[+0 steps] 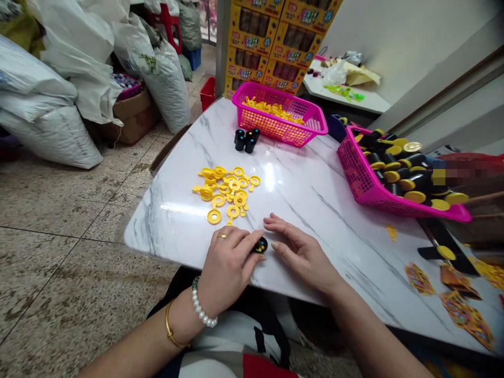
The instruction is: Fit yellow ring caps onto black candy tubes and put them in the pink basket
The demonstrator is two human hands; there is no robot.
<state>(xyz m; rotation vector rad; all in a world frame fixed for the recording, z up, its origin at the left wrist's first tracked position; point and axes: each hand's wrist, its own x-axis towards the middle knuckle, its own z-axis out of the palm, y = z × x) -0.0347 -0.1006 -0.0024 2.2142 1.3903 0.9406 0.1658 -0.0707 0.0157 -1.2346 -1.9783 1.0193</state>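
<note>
My left hand (pixel 232 257) is wrapped round a small black cup (pixel 260 245) at the table's near edge. Bits of several colours show in the cup's open top. Just right of the cup, my right hand (pixel 301 249) rests with its fingers apart and nothing in it. Beyond my left hand lies a loose pile of yellow ring-shaped lids (pixel 240 198) with small tabs. Farther back stand several black cups (pixel 247 140) in a tight cluster, with coloured dots showing on top.
A pink basket (pixel 283 134) of yellow pieces stands at the back. On the right, another pink basket (pixel 362 184) is heaped with black cups with yellow ends. Printed packets (pixel 466 317) lie at the right. Yellow boxes (pixel 275 44) are stacked behind; white sacks (pixel 51 126) stand on the floor.
</note>
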